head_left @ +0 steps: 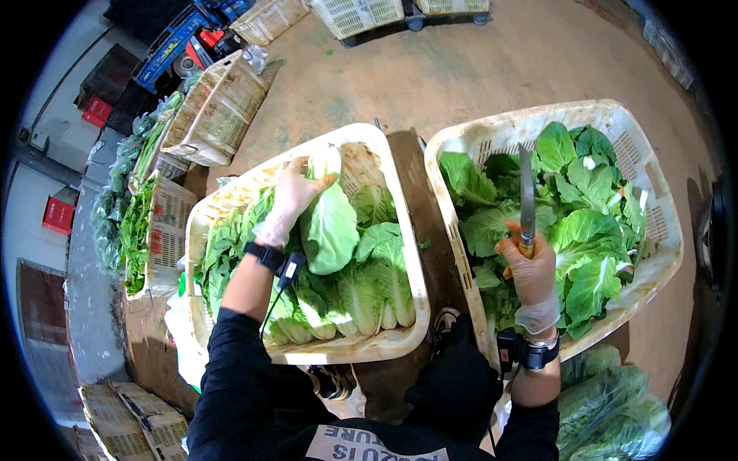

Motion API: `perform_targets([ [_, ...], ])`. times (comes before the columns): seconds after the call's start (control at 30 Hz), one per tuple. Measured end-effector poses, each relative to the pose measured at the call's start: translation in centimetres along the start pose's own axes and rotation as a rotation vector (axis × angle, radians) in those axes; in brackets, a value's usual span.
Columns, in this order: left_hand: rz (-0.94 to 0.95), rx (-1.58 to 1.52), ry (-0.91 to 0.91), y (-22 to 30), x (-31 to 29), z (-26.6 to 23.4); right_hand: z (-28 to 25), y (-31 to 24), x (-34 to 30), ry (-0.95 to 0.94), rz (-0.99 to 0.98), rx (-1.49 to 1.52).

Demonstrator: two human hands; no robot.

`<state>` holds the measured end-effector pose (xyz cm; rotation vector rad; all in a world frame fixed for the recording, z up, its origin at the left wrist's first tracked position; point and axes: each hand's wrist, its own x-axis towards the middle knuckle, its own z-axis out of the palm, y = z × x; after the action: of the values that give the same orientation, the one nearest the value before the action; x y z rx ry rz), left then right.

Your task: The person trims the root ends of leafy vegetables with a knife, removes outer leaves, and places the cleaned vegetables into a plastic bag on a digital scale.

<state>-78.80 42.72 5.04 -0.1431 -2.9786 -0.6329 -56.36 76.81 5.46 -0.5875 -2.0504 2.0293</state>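
My left hand (294, 198), in a thin clear glove, is closed on a pale green Chinese cabbage (330, 234), its thumb across the white stem end. This cabbage lies over others in the left crate (388, 349), a dirty white plastic one. Rows of cabbages (361, 296) fill its near side, stems toward me. Over the right crate (663, 230), my gloved right hand (530, 273) grips a knife (527, 192) by its yellowish handle, with the blade pointing up and away from me. Loose green leaves (588, 238) lie in that crate below the hand.
Bagged greens (615, 407) lie at the lower right beside the right crate. Along the left stand crates of leafy vegetables (138, 238) and an upright crate (217, 115). More crates (357, 17) stand at the far edge, near a blue cart (173, 48).
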Motion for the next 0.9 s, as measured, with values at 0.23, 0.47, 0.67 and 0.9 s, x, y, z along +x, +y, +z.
perform_targets([
  [0.23,0.473,-0.185,0.209,8.3,-8.8,-7.2,3.8,-3.9,-0.3,-0.179,-0.315,-0.083],
  [0.47,0.884,-0.082,0.431,20.7,-13.4,-5.6,4.2,-8.6,-3.1,0.003,-0.464,0.238],
  [0.67,1.005,-0.03,-0.029,26.5,-16.0,-5.3,-3.5,-6.3,-2.8,0.115,-0.232,0.439],
  [0.9,0.716,-0.607,-1.017,29.3,-10.4,-5.8,-6.1,-11.1,-3.2,-0.084,-0.192,0.264],
])
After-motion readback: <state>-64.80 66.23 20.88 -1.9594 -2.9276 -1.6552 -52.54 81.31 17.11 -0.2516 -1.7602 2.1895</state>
